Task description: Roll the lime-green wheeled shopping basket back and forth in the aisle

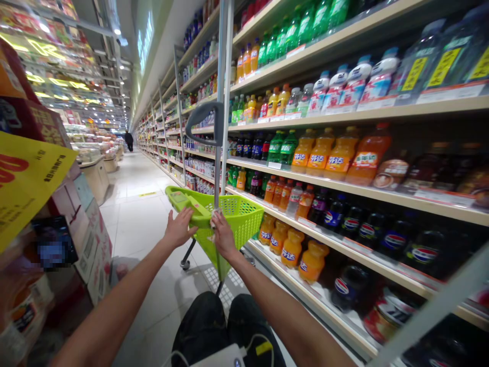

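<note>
A lime-green shopping cart with a perforated basket and a grey loop handle on a tall metal pole stands in front of my knees. My left hand is at the near left of the basket rim, touching it with fingers spread and thumb apart. In my right hand is a crumpled white cloth, pressed around the lower pole just above the rim. Whether it is fabric or tissue, I cannot tell. My right fingertips are partly hidden by the cloth and pole.
Shelves of bottled drinks, with orange soda bottles low down, line the right side close to the cart. Stacked boxes and a yellow price sign crowd the left. A tiled aisle runs ahead to a distant person.
</note>
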Demonstrator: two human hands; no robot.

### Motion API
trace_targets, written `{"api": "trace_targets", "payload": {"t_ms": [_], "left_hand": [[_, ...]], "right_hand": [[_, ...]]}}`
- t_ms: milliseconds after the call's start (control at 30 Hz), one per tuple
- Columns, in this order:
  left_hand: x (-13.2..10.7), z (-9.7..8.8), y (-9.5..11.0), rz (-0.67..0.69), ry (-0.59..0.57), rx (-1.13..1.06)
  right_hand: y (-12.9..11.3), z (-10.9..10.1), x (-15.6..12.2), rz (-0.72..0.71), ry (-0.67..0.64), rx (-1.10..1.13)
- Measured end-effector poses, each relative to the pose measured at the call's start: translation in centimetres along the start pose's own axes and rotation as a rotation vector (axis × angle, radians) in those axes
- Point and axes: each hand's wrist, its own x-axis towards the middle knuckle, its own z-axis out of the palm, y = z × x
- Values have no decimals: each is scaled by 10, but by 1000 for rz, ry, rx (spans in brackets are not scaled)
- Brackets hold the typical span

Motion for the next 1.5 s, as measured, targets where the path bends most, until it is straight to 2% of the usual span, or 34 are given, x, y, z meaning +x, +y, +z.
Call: {"api": "trace_targets", "payload": {"t_ms": [100,233,333,433,567,667,800,967,1067,1133,1233,1333,1500], "left_hand": [[2,4,3,35,30,18],[1,5,31,22,90,15],[-1,-2,46,56,75,-2],[0,-10,42,90,42,-28],[4,-9,24,-6,-54,50],[3,-1,24,-11,-105,108],[-3,6,43,-6,-30,137],[-5,0,61,20,8,163],[-4,-3,59,34,19,118],[-3,-2,55,-4,15,87],[-2,1,52,-50,-16,83],[-2,1,57,-50,-45,103],[-3,-3,60,-32,-36,141]], "right_hand": [[-7,-2,5,-15,6,14],[-28,-9,18,-94,-40,44],[-32,-25,24,-92,-76,48],[-20,-46,23,30,-33,13],[1,-62,19,160,68,-52],[3,-63,19,126,94,-93],[-10,-58,19,36,57,-163],[-30,-58,12,-94,2,-219],[-30,-68,2,-33,31,-321],[-22,-77,-3,26,49,-384],[-9,-86,-5,40,48,-406],[-6,-80,-1,37,36,-403],[-19,-51,4,-43,-50,-376]]}}
